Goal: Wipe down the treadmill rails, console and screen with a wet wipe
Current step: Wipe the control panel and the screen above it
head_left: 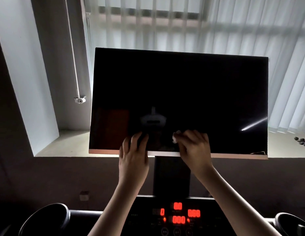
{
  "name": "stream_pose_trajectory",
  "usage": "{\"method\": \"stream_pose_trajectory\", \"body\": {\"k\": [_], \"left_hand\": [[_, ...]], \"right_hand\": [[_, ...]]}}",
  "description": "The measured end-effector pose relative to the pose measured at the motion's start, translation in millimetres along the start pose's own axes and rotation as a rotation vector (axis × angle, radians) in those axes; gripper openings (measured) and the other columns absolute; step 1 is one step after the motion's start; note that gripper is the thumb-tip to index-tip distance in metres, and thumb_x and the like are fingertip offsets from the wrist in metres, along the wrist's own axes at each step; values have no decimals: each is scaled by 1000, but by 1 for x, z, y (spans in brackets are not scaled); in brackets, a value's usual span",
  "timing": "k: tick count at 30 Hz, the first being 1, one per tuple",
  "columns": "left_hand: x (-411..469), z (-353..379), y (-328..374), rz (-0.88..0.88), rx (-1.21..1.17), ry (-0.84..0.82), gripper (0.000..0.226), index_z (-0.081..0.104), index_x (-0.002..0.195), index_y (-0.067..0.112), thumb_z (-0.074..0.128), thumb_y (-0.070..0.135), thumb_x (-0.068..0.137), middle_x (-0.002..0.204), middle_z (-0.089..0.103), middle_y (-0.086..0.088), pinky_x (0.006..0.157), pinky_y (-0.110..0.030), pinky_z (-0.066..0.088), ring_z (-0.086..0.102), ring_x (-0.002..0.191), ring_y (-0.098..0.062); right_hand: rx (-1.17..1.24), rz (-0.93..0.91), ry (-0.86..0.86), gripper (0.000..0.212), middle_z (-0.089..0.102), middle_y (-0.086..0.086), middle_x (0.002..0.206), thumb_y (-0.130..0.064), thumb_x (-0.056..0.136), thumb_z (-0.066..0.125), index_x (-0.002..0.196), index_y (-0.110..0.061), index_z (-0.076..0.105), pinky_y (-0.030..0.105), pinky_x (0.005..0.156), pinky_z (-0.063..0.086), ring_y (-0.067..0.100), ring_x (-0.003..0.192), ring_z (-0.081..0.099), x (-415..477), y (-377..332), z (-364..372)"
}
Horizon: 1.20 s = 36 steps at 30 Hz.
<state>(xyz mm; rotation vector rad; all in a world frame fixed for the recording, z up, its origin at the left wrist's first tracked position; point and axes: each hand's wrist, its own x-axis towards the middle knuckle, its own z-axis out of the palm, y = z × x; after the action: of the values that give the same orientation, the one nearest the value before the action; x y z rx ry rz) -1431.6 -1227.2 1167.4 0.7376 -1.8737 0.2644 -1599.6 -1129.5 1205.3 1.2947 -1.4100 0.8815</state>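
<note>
I'm on the screen (pixel 182 82) stage: my right hand (pixel 193 147) grips the wet wipe (pixel 175 138) against its lower middle, while my left hand (pixel 133 150) lies flat, steadying the bottom edge. I cannot tell whether the console (pixel 178 217) is done.

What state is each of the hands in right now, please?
Left hand: open, fingers resting flat on the screen near its lower edge.
Right hand: holding the wet wipe against the screen.
</note>
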Motion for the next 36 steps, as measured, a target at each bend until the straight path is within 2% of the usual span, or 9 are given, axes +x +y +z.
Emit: {"method": "stream_pose_trajectory", "body": {"k": [2,6,11,16,21,25,29,34,36], "left_hand": [[-1,3,3,-15,-6,2,55,61,125,12,75,8,72,128,50,-6,90,-48,49,41,113,-30],[-1,6,5,-15,23,-7,45,61,122,11,64,30,82,127,52,-9,88,-50,49,49,111,-37],[0,7,6,-20,49,-22,53,64,119,10,78,29,72,125,54,-11,86,-50,49,52,107,-38],[0,7,6,-4,50,0,51,64,119,9,73,31,74,124,55,-11,86,-50,49,51,107,-38],[-1,7,6,-10,52,0,47,62,121,10,65,33,80,126,54,-11,86,-50,49,50,107,-38],[-1,7,6,-7,42,-4,50,63,120,10,69,32,76,126,54,-11,86,-50,49,50,108,-38],[-2,7,5,-4,43,9,48,62,121,11,67,33,79,127,50,-10,86,-50,49,48,109,-36],[-2,8,5,-1,32,26,47,63,121,11,53,39,84,127,50,-9,86,-50,49,48,109,-36],[-2,8,5,4,38,29,49,64,120,11,50,40,84,127,50,-9,86,-49,49,48,108,-35]], "right_hand": [[23,78,33,21,61,-3,76,0,72,66,79,-18,73,33,67,37,23,69,58,4,-6,4],[65,-162,-56,18,57,-5,80,-2,73,70,82,-18,73,32,67,35,20,72,54,4,-3,8],[4,144,77,17,61,2,76,-13,82,58,82,-15,74,35,66,42,27,69,60,34,13,11],[33,-163,-1,12,60,0,77,-11,81,63,81,-17,73,34,65,41,23,72,59,39,9,15],[-40,137,152,15,61,4,75,-13,80,59,80,-16,74,32,61,41,28,66,59,63,10,17],[-67,-135,54,16,62,1,79,-1,73,70,81,-15,73,32,65,36,25,70,59,63,8,22],[-91,90,152,15,61,2,75,-9,77,60,76,-18,72,31,59,41,27,65,59,87,13,16],[-41,-147,2,20,60,1,78,2,69,73,77,-17,71,33,61,43,27,69,59,83,8,22],[-81,-54,35,15,61,1,76,-5,71,70,76,-19,71,33,60,44,27,68,60,96,17,16]]}}
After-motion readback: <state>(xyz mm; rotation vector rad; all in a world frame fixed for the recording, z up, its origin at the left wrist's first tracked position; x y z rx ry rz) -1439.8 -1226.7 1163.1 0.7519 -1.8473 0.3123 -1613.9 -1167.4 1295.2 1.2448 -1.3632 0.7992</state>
